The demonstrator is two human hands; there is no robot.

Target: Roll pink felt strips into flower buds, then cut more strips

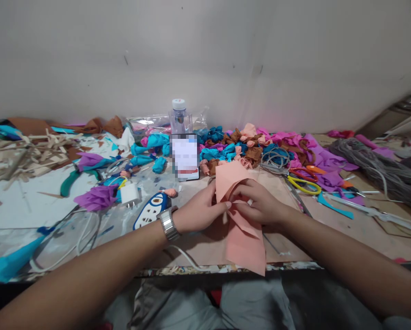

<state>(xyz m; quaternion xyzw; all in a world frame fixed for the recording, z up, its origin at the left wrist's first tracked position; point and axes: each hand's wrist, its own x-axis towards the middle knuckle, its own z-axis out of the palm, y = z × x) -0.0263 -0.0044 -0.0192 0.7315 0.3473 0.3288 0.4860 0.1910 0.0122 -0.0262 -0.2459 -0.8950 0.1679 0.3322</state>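
Note:
Between my two hands is a strip of peach crepe paper [245, 250], folded over on itself, its lower end hanging past the table's front edge. My left hand [201, 208], with a metal watch [168, 223] on the wrist, pinches the paper's left side with the thumb laid across it. From the right, my right hand [260, 204] grips the folded part, its fingers curled in and partly hidden by the paper. Behind the hands lies a heap of crumpled paper flowers, among them a peach one [249, 130] and brown ones [252, 153].
A phone [185, 158] leans against a clear bottle [179, 117]. Left of my hands are a blue and white power strip [150, 211], a white charger [129, 194] and green-handled pliers [69, 182]. Yellow-handled scissors [304, 185] and a grey wire bundle [380, 169] lie on the right.

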